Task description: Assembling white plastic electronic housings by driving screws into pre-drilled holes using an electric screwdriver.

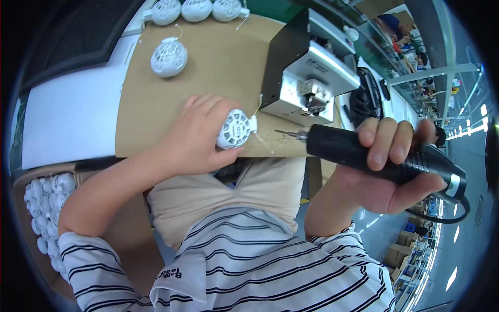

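Note:
My left hand (204, 132) is wrapped round a white round plastic housing (236, 129) with a slotted grille, at the near edge of the brown work surface. A thin yellowish wire and a small white tab stick out from the housing's right side. In my right hand (387, 161) is a black electric screwdriver (335, 145), held level with its bit pointing left toward the housing. The bit's tip is apart from the housing. A black cord runs from the screwdriver's rear end.
A metal screw feeder (306, 78) stands at the right of the brown board (208, 57). Another white housing (169, 57) sits farther back, with several more (196, 9) along the far edge. At lower left, a cardboard box (104, 208) contains many white housings.

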`<state>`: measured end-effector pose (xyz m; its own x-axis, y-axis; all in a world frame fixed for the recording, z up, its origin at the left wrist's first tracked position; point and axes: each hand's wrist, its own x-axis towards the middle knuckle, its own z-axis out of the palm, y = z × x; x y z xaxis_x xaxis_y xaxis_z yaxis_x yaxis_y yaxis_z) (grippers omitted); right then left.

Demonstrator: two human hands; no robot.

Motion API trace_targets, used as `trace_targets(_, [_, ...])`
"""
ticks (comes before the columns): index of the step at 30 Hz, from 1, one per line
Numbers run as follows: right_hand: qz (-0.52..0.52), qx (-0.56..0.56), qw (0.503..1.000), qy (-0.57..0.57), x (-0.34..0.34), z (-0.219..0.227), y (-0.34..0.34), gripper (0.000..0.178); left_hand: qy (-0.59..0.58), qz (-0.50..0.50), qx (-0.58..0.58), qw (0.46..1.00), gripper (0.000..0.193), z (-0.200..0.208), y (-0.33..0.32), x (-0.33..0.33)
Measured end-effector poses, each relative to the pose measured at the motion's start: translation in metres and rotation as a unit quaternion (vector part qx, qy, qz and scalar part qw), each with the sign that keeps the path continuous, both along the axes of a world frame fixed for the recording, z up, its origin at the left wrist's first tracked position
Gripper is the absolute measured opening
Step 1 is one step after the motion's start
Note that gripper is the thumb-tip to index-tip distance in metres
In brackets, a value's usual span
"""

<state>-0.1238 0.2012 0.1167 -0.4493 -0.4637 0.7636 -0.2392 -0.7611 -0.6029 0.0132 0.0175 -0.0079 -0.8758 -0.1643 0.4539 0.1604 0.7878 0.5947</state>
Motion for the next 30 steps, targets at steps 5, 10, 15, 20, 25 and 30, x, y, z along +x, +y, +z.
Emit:
trace_targets(5, [0.081, 0.033, 0.996, 0.005, 0.008, -0.026, -0.017, 0.053, -0.007, -0.009, 0.003, 1.000, 0.058, -0.002, -0.003, 0.000])
trace_targets(10, [0.085, 0.039, 0.995, 0.038, 0.009, -0.037, -0.030, 0.050, 0.021, -0.005, 0.000, 1.000, 0.054, -0.005, -0.002, -0.001])
trace_targets(15, [0.078, 0.046, 0.995, 0.035, 0.008, -0.042, -0.032, 0.050, 0.009, -0.012, 0.008, 1.000, 0.058, -0.005, -0.003, 0.003])
trace_targets(20, [0.082, 0.031, 0.996, 0.022, 0.007, -0.043, -0.032, 0.050, -0.001, -0.017, 0.015, 1.000, 0.059, -0.004, -0.003, 0.002])
trace_targets(25, [0.096, 0.030, 0.995, 0.021, 0.004, -0.044, -0.035, 0.050, -0.001, -0.016, 0.016, 1.000, 0.059, -0.005, -0.004, 0.001])
trace_targets(30, [0.105, 0.040, 0.993, 0.029, 0.002, -0.042, -0.034, 0.050, -0.001, -0.016, 0.018, 1.000, 0.059, -0.004, -0.004, 0.001])
